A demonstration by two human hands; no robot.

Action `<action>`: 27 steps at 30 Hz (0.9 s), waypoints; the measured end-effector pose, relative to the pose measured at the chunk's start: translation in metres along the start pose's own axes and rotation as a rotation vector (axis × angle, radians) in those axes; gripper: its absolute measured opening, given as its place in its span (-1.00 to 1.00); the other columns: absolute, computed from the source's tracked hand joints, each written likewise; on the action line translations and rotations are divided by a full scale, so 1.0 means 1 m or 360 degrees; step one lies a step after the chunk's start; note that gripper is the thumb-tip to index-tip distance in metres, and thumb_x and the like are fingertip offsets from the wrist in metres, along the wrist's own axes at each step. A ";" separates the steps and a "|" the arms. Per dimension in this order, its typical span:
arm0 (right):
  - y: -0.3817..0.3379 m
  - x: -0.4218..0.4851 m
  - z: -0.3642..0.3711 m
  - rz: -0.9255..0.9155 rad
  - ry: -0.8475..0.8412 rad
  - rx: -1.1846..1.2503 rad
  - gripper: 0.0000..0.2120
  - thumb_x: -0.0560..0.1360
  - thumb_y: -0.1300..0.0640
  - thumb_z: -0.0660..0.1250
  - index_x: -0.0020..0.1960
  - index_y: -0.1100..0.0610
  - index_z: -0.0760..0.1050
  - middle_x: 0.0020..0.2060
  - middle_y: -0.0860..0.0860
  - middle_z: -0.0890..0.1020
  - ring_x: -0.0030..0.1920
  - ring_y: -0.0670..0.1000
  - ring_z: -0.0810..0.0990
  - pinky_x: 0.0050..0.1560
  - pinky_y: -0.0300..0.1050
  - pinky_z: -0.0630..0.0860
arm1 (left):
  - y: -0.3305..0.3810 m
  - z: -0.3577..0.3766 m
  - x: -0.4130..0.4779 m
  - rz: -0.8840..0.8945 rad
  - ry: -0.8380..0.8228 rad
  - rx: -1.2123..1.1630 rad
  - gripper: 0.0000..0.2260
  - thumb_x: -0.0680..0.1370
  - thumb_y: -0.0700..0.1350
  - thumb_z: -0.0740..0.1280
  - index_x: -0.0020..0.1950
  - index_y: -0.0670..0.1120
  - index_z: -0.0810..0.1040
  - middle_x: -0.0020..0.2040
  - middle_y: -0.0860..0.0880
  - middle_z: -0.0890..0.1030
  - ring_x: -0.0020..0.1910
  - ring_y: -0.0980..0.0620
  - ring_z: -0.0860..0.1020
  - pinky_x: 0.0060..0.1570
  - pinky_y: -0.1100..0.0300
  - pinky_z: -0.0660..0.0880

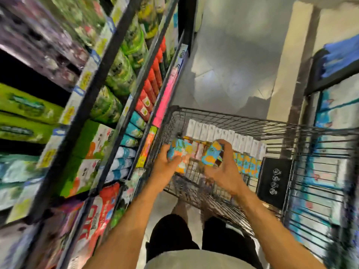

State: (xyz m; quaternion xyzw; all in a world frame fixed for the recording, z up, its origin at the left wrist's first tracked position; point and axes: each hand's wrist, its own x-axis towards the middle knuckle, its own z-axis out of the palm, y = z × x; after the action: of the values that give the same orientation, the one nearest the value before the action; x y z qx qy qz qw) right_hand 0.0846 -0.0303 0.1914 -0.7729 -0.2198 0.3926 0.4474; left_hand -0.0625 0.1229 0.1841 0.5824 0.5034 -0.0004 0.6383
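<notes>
Blue-and-orange patterned pack [177, 150] is gripped in the left hand [165, 166], just above the black wire shopping cart [229, 118]. The right hand [223, 172] curls round a second matching pack [211, 154] just beside it. Upright white boxes [223, 135] line the cart's far wall.

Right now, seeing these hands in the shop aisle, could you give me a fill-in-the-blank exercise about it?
1. The left hand and the right hand each grip an orange-and-blue patterned packet over a black wire shopping ____.
2. Along its far wall stands a row of ____ upright boxes.
3. The stocked metal store shelves stand on the person's ____ side.
Missing words: cart; white; left.
</notes>
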 end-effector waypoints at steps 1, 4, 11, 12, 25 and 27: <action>-0.005 -0.005 0.001 -0.0025 -0.0003 -0.0017 -0.23 0.32 0.06 0.59 0.40 -0.06 0.27 0.20 0.09 0.49 0.09 0.03 0.60 0.06 -0.06 0.62 | 0.002 -0.005 -0.009 -0.0038 0.0026 -0.0049 -0.71 0.62 -0.23 0.33 0.35 -0.13 0.47 0.12 -0.03 0.63 0.00 0.16 0.62 0.01 0.24 0.54; -0.020 -0.019 0.004 -0.0093 -0.0061 -0.0102 -0.24 0.34 0.19 0.64 0.38 -0.03 0.27 0.07 -0.01 0.56 -0.07 -0.08 0.61 -0.07 -0.19 0.59 | 0.005 -0.019 -0.041 -0.0052 0.0186 -0.0156 -0.49 0.53 -0.07 0.44 0.47 -0.07 0.46 0.29 -0.04 0.58 0.23 -0.06 0.58 0.24 0.01 0.53; -0.048 -0.054 0.015 -0.0145 -0.0194 -0.0212 -0.11 0.16 -0.12 0.75 0.31 -0.21 0.28 0.05 0.08 0.65 -0.07 0.07 0.70 -0.07 0.04 0.68 | -0.018 -0.026 -0.125 0.0039 0.0477 -0.0489 -0.62 0.50 -0.02 0.45 0.30 0.09 0.51 0.26 0.00 0.61 0.19 -0.01 0.61 0.29 -0.09 0.55; -0.050 -0.059 0.016 -0.0155 -0.0210 -0.0219 -0.06 0.08 -0.24 0.74 0.30 -0.25 0.31 0.10 0.10 0.64 -0.02 0.13 0.69 -0.04 0.10 0.68 | -0.024 -0.023 -0.138 0.0062 0.0523 -0.0562 -0.66 0.50 -0.06 0.46 0.25 0.11 0.52 0.24 0.00 0.62 0.17 0.02 0.61 0.25 -0.03 0.56; -0.058 -0.150 0.056 -0.0272 -0.0819 -0.0144 -0.63 0.46 0.36 0.55 0.19 0.31 0.48 -0.16 -0.02 0.60 -0.29 -0.33 0.57 -0.23 -0.39 0.48 | -0.109 -0.015 -0.301 0.0202 0.1207 -0.0998 -0.70 0.50 -0.15 0.47 0.03 0.28 0.63 0.08 0.02 0.72 0.00 -0.01 0.67 -0.15 0.12 0.62; -0.064 -0.168 0.071 -0.0316 -0.0915 -0.0163 -0.65 0.48 0.41 0.51 0.19 0.34 0.48 -0.17 -0.01 0.59 -0.29 -0.35 0.56 -0.23 -0.41 0.48 | -0.125 -0.021 -0.326 0.0225 0.1298 -0.1083 -0.72 0.49 -0.15 0.49 0.08 0.20 0.63 0.02 0.08 0.74 -0.05 0.06 0.68 -0.13 0.15 0.63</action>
State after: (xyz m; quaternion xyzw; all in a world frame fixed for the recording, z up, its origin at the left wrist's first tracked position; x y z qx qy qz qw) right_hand -0.0716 -0.0777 0.2948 -0.6265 -0.4313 0.5379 0.3635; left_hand -0.3100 -0.0920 0.3050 0.3279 0.6418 0.4320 0.5422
